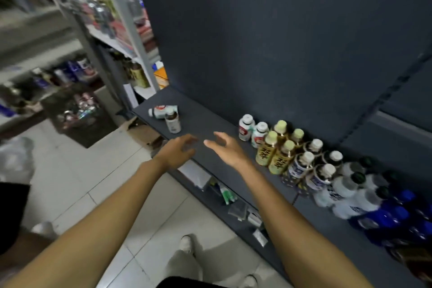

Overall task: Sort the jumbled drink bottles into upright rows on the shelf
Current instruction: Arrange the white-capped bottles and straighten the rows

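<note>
Dark shelf [210, 121] carrying upright rows of bottles [292, 154] toward its right end, grouped by kind, apparently sorted already. Toward the shelf's left end, two stragglers: a white bottle [163, 111] lying on its side and a brown bottle [172, 121] upright, touching it. Above the shelf's front edge, left hand [178, 151] and right hand [224, 146], fingers loosely spread, holding nothing, likely reaching for those two.

On the shelf [210, 124], a lying bottle [162, 111] sits far left with an upright small bottle [173, 121] just before it. Well apart to the right, upright bottles [292, 149] stand in rows against the back panel [257, 42]. Both hands hover between the two groups.
</note>
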